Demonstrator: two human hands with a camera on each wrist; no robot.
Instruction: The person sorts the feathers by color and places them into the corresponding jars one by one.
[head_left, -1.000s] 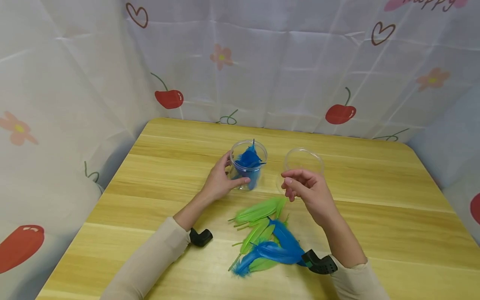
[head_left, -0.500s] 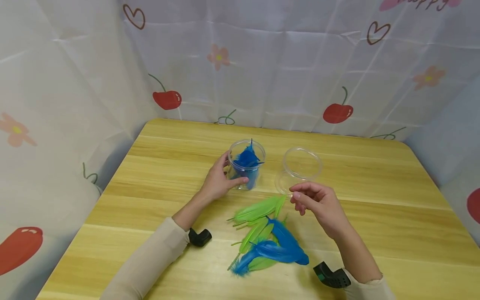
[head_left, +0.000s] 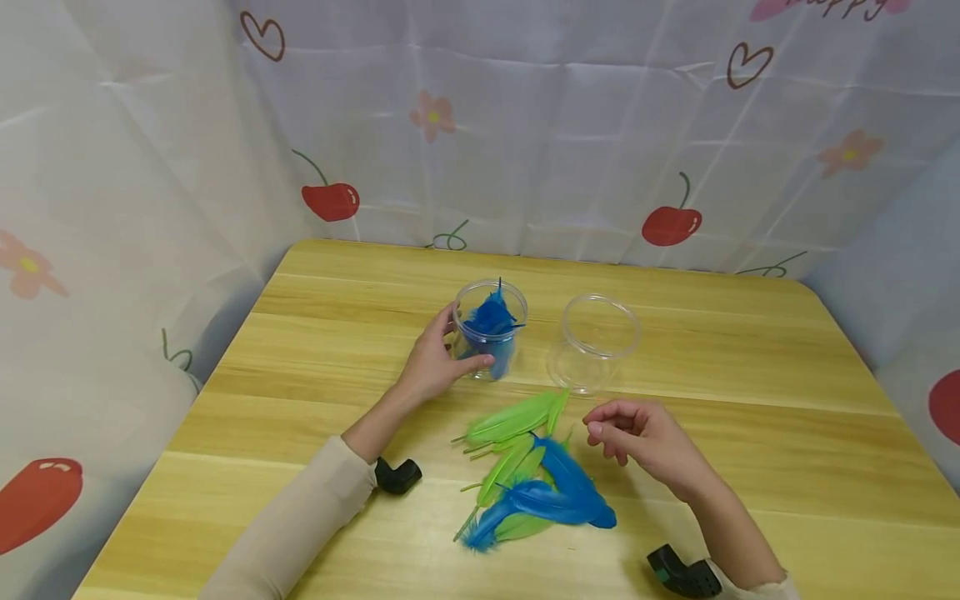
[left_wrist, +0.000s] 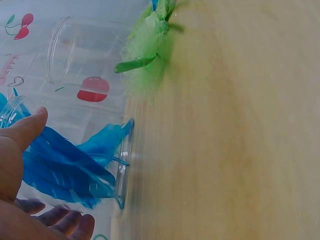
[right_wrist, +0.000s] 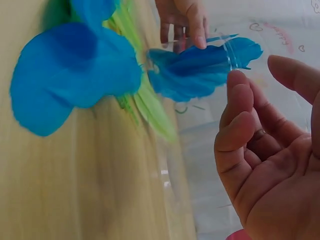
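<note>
Left hand (head_left: 432,365) wraps the clear jar (head_left: 489,329) holding blue feathers: thumb across the near side, fingers round the far side. The jar stands upright on the desk (head_left: 750,400), mid-desk. In the left wrist view the thumb (left_wrist: 20,135) lies against the jar wall (left_wrist: 120,175) and the fingertips show through the plastic below it.

Right hand (head_left: 645,435) hangs over the desk, palm half turned, fingers loosely curled, holding nothing. The right wrist view confirms it: empty palm (right_wrist: 280,185), relaxed fingers. It sits just right of the loose feather pile and near the front of the empty clear jar (head_left: 594,342), touching neither.

The empty jar is upright, to the right of the filled one with a gap between them (both lidless).

The feather pile lies on the desk between the two forearms, nearer the person than the jars. Green feathers (head_left: 517,419) fan out at the top of the pile, with tips close to the base of the empty jar. Blue feathers (head_left: 558,498) overlap the lower greens. Nothing lies between the right hand and the pile.

Black wrist camera mounts show at both forearms: left (head_left: 397,476), right (head_left: 682,577). Both sleeves are beige. A white cloth printed with cherries, hearts and flowers (head_left: 525,125) closes in the desk at the back and both sides.
</note>
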